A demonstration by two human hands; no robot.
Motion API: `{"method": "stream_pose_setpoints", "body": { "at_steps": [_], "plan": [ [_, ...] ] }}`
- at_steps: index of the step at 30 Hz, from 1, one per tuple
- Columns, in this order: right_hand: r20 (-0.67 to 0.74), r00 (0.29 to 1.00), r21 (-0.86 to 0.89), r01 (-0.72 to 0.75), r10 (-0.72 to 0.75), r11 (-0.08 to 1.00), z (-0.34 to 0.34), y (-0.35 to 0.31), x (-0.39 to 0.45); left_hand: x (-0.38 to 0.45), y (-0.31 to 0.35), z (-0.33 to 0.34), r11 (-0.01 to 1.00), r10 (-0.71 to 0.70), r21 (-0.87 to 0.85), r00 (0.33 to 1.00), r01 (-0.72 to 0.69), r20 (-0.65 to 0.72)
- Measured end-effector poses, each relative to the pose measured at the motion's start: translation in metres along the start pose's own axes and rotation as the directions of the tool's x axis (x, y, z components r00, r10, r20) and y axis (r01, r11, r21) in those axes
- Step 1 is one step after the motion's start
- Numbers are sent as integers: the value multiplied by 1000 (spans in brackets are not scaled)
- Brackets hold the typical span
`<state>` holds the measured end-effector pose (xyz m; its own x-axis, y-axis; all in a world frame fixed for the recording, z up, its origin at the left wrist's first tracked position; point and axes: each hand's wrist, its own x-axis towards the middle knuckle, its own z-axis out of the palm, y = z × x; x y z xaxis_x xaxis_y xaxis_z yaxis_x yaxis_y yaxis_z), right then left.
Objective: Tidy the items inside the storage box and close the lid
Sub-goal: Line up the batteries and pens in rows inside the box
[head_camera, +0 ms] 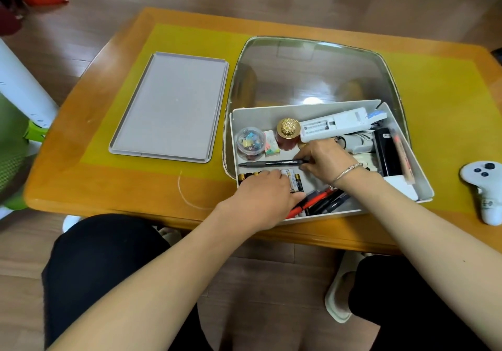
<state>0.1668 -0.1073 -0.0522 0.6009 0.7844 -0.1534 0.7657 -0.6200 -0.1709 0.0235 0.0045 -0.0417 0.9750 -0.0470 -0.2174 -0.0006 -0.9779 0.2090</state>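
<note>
On the table [81, 187], right hand [323, 157] pinches a pen [271, 163] lying crosswise, tip pointing left.

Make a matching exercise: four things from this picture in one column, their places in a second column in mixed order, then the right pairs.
Things
1. flat grey rectangular lid
2. white game controller
3. black ballpoint pen
4. round clear tub of coloured binder clips

Places
A. pinched by the right hand
B. on the table, left of the white storage box
C. far left corner inside the box
D. on the table, right of the box

Pairs: 1-B, 2-D, 3-A, 4-C
</note>
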Motion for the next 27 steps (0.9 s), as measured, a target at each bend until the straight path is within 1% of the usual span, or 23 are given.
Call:
{"method": "stream_pose_setpoints", "body": {
  "at_steps": [2, 4, 6, 8, 9, 11, 13, 14, 15, 16, 19, 21, 24, 26, 27],
  "plan": [
    [7, 1000, 12, 16, -16, 1000, 0, -1, 1, 2, 0, 0, 1000, -20, 1, 999, 20, 44],
    [-15, 1000, 19, 21, -21, 1000, 0, 0, 1, 3, 0, 2, 999, -39, -2, 997, 39, 64],
    [-29, 1000, 16, 12, -12, 1000, 0, 2, 1, 2, 0, 2, 998, -61, -14, 996, 62, 67],
    [-36, 999, 4, -2, 2, 1000, -2, 4, 0, 1, 0, 1, 999, -44, -6, 998, 44, 35],
    [-53, 999, 20, -5, 6, 1000, -4, 5, -2, 1, 0, 1, 1000, -28, -5, 1000, 28, -14],
    [-117, 993, 122, 10, 4, 993, -11, 8, -8, 2, -1, -1, 997, -23, -83, 978, 6, -208],
    [-213, 977, 246, 60, -6, 967, -23, 7, -14, 6, -3, -7, 977, -113, -209, 901, 26, -418],
    [-258, 966, 312, 89, -6, 946, -30, 5, -17, 7, -5, -11, 962, -168, -271, 860, 36, -482],
    [-292, 956, 374, 118, -4, 920, -37, 2, -20, 9, -7, -15, 944, -211, -328, 834, 39, -510],
    [-314, 949, 423, 150, -11, 894, -44, -2, -21, 11, -10, -17, 927, -237, -373, 834, 41, -499],
    [-368, 928, 483, 246, -60, 840, -56, -17, -23, 17, -20, -20, 894, -221, -448, 886, 16, -409],
    [-406, 912, 513, 273, -50, 814, -59, -24, -23, 19, -23, -20, 879, -200, -477, 886, -26, -417],
    [-433, 901, 567, 272, 1, 778, -58, -28, -23, 19, -22, -22, 845, -228, -532, 864, -54, -449],
    [-433, 900, 598, 238, 59, 765, -53, -29, -24, 18, -20, -25, 794, -296, -605, 826, -67, -479],
    [-419, 904, 597, 205, 84, 776, -50, -29, -24, 17, -19, -28, 755, -340, -651, 803, -77, -490]
  ]
}}
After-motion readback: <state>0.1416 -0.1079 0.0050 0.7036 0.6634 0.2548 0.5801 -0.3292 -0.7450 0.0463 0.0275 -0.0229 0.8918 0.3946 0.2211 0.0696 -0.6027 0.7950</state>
